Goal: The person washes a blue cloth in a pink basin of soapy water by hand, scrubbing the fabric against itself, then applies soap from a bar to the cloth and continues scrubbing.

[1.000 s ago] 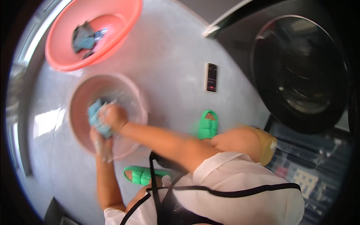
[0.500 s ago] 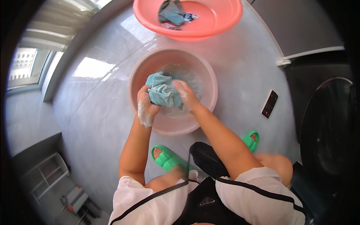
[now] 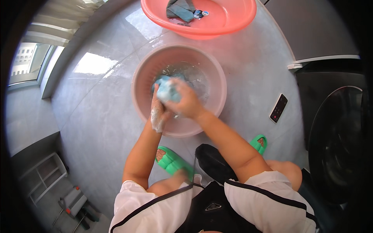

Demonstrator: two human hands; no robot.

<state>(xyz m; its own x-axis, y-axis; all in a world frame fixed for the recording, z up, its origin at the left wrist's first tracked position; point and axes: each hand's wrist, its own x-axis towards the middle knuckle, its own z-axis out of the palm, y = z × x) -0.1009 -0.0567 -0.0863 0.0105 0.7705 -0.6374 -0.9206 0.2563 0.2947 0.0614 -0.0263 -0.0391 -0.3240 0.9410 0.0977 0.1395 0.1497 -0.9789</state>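
head view: i'm watching this remotely, looking down over the basin
right hand (image 3: 186,103): fingers closed over the blue cloth (image 3: 168,90), squeezing it
left hand (image 3: 158,112): soapy, pressed tight against the cloth from beneath
cloth: bunched between both hands, just above the sudsy water
pink basin (image 3: 217,73): on the tiled floor, red basin (image 3: 233,19) just behind
tip imo: i'd rub low inside the rim so splashes miss the phone (image 3: 278,107)

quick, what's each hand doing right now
Left hand: soapy, closed on the wet light-blue cloth.
Right hand: closed on the same cloth.
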